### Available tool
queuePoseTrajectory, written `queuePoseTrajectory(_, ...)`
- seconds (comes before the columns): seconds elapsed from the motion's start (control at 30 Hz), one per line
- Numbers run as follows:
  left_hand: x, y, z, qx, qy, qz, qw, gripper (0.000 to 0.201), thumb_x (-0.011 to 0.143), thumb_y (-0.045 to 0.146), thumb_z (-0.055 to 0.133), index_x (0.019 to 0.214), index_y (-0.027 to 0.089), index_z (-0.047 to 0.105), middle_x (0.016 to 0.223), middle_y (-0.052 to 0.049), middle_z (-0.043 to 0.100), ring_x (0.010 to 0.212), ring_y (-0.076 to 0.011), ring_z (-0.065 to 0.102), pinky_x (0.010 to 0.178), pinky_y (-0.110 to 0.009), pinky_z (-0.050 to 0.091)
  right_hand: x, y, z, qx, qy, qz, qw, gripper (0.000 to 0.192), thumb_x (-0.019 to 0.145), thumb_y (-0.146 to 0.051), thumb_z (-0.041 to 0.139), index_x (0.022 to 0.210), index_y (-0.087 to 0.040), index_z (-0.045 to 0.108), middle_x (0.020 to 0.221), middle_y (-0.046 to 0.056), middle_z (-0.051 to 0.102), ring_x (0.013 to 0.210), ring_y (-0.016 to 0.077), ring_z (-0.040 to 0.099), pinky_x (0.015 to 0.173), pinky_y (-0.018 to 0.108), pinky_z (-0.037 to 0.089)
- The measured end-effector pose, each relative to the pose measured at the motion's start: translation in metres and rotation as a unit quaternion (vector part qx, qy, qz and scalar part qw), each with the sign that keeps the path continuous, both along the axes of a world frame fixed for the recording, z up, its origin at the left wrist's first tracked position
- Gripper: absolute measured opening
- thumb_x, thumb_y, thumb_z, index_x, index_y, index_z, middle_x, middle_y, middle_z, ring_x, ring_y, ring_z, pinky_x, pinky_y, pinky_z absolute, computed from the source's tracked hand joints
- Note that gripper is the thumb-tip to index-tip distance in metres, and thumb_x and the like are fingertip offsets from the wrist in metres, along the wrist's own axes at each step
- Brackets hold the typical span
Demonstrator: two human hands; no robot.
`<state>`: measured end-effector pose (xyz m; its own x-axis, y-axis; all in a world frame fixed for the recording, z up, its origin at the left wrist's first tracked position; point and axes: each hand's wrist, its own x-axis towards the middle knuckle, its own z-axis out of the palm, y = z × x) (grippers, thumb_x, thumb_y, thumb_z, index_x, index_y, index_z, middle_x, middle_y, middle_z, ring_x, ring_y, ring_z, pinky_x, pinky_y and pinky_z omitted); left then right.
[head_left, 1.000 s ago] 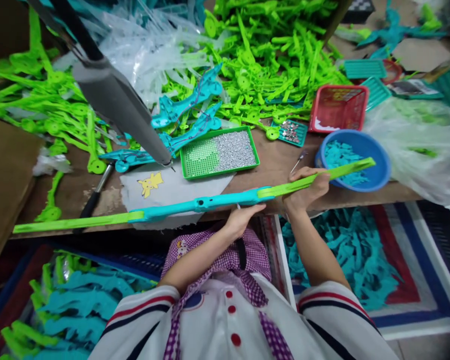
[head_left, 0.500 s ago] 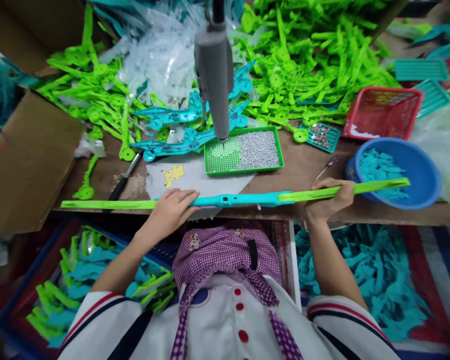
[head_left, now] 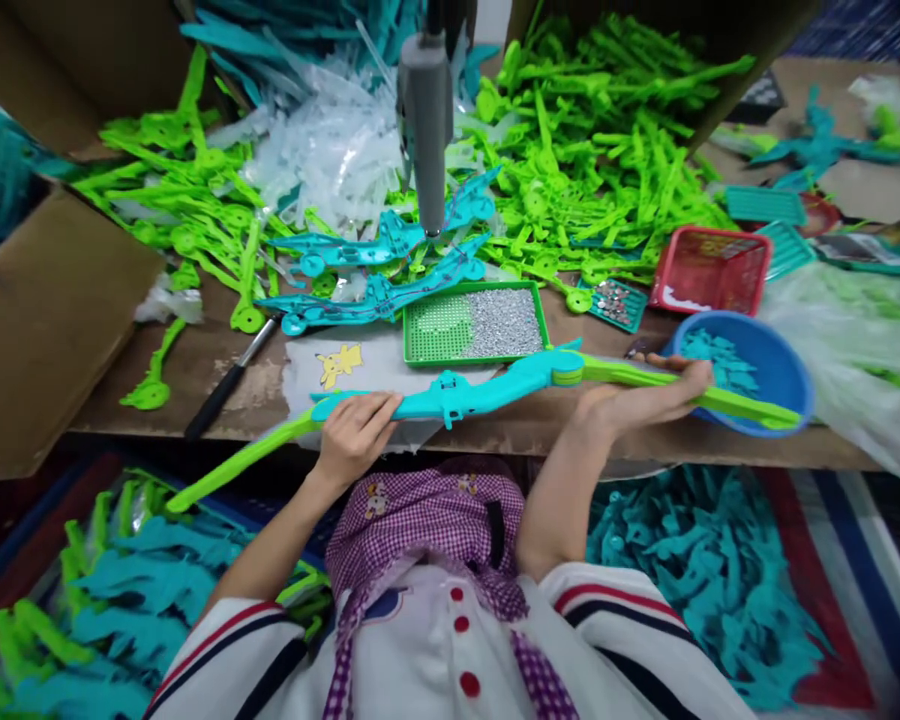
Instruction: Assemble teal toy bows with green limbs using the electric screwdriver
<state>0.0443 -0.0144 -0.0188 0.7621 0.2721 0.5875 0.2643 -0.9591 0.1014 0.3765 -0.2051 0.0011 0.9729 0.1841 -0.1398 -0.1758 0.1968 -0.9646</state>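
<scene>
A plastic toy bow [head_left: 499,390], with a turquoise middle and a lime green limb at each end, spans the front edge of the workbench. My left hand [head_left: 354,437] is closed over the turquoise part near its left joint. Beyond it, the left limb slants down past the edge. My right hand [head_left: 649,397] grips the right green limb, whose tip lies over a blue bowl [head_left: 793,365] of small turquoise pieces. Above the bench hangs a grey power screwdriver [head_left: 427,130], touched by neither hand. A green tray [head_left: 439,330] of small metal screws sits just behind the bow.
Two turquoise bow halves [head_left: 379,300] lie behind the tray. Heaps of green limbs [head_left: 607,170] and clear plastic bags [head_left: 322,150] fill the back. A black-handled tool [head_left: 217,400], a red basket [head_left: 712,270] and a cardboard flap [head_left: 45,320] flank the work area. Below are crates of parts.
The bow has turned from edge-on to showing its broad side, and its left limb now dips lower. My right hand has changed its hold on the right limb. The view has shifted slightly.
</scene>
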Motion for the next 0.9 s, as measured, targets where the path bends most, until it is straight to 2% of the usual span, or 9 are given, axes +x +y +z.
queuePoseTrajectory(0.3, -0.001, -0.014, -0.032, 0.004, -0.012, 0.025, 1.000, 0.031, 0.094, 0.015, 0.061, 0.125, 0.021, 0.065, 0.112, -0.009, 0.075, 0.106, -0.0221, 0.070, 0.090, -0.038, 0.055, -0.023, -0.028, -0.045, 0.024, 0.193, 0.111, 0.974, 0.044, 0.080, -0.060, 0.068, 0.091, -0.018, 0.058, 0.072, -0.004, 0.059, 0.053, 0.0065, 0.055, 0.042, 0.014, 0.043)
queuePoseTrajectory(0.4, -0.004, -0.017, -0.037, -0.019, -0.004, 0.041, 0.999, 0.030, 0.096, 0.020, 0.061, 0.126, 0.021, 0.064, 0.116, -0.009, 0.074, 0.110, -0.0225, 0.069, 0.092, -0.039, 0.057, -0.035, -0.042, -0.049, 0.024, 0.244, 0.091, 0.965, 0.035, 0.079, -0.046, 0.071, 0.093, -0.015, 0.062, 0.086, 0.004, 0.069, 0.071, 0.0100, 0.067, 0.051, 0.015, 0.053)
queuePoseTrajectory(0.47, -0.005, -0.018, -0.039, -0.035, 0.003, 0.044, 0.998, 0.033, 0.097, 0.022, 0.061, 0.129, 0.021, 0.062, 0.119, -0.010, 0.072, 0.113, -0.0229, 0.068, 0.093, -0.040, 0.058, -0.056, -0.051, -0.045, 0.015, 0.227, 0.092, 0.969, 0.030, 0.079, -0.037, 0.070, 0.099, -0.015, 0.063, 0.102, 0.009, 0.071, 0.087, 0.0136, 0.071, 0.061, 0.018, 0.058)
queuePoseTrajectory(0.57, 0.006, -0.020, -0.041, -0.046, 0.008, 0.043, 0.998, 0.032, 0.097, 0.020, 0.059, 0.129, 0.019, 0.062, 0.119, -0.011, 0.072, 0.116, -0.0235, 0.067, 0.095, -0.043, 0.058, -0.100, -0.051, -0.038, -0.022, 0.090, 0.120, 0.989, 0.029, 0.084, -0.031, 0.067, 0.111, -0.021, 0.064, 0.104, 0.005, 0.071, 0.086, 0.0149, 0.072, 0.070, 0.027, 0.061)
queuePoseTrajectory(0.63, 0.018, -0.021, -0.039, -0.063, 0.024, 0.039, 0.997, 0.028, 0.098, 0.022, 0.058, 0.124, 0.019, 0.065, 0.119, -0.011, 0.072, 0.116, -0.0242, 0.067, 0.095, -0.044, 0.058, -0.125, -0.037, -0.040, -0.082, -0.096, 0.199, 0.972, 0.027, 0.088, -0.032, 0.065, 0.113, -0.024, 0.066, 0.105, 0.005, 0.070, 0.093, 0.0184, 0.071, 0.082, 0.036, 0.061)
queuePoseTrajectory(0.7, 0.024, -0.023, -0.030, -0.089, 0.061, 0.024, 0.994, 0.028, 0.098, 0.028, 0.058, 0.123, 0.018, 0.066, 0.123, -0.013, 0.071, 0.119, -0.0257, 0.066, 0.098, -0.047, 0.057, -0.137, -0.017, -0.048, -0.158, -0.298, 0.288, 0.897, 0.029, 0.089, -0.036, 0.065, 0.115, -0.022, 0.068, 0.115, 0.010, 0.069, 0.110, 0.0254, 0.067, 0.098, 0.049, 0.055)
queuePoseTrajectory(0.77, 0.017, -0.021, -0.016, -0.105, 0.091, 0.010, 0.990, 0.032, 0.097, 0.035, 0.060, 0.124, 0.020, 0.066, 0.127, -0.013, 0.069, 0.123, -0.0260, 0.064, 0.102, -0.048, 0.055, -0.137, 0.000, -0.059, -0.214, -0.434, 0.321, 0.814, 0.035, 0.091, -0.036, 0.065, 0.123, -0.022, 0.066, 0.128, 0.014, 0.065, 0.122, 0.0300, 0.061, 0.106, 0.057, 0.048)
queuePoseTrajectory(0.83, -0.007, -0.007, 0.002, -0.110, 0.080, 0.039, 0.990, 0.029, 0.097, 0.038, 0.059, 0.121, 0.024, 0.068, 0.126, -0.009, 0.070, 0.121, -0.0237, 0.065, 0.105, -0.046, 0.054, -0.131, 0.007, -0.066, -0.235, -0.497, 0.310, 0.776, 0.036, 0.094, -0.032, 0.061, 0.129, -0.021, 0.063, 0.132, 0.016, 0.063, 0.125, 0.0306, 0.060, 0.105, 0.058, 0.048)
queuePoseTrajectory(0.9, -0.039, 0.023, 0.018, -0.121, 0.027, 0.149, 0.981, 0.024, 0.098, 0.039, 0.056, 0.114, 0.026, 0.070, 0.119, -0.006, 0.072, 0.115, -0.0219, 0.066, 0.103, -0.044, 0.054, -0.128, 0.005, -0.063, -0.224, -0.528, 0.289, 0.767, 0.034, 0.094, -0.025, 0.061, 0.129, -0.022, 0.063, 0.129, 0.015, 0.065, 0.122, 0.0288, 0.061, 0.103, 0.055, 0.050)
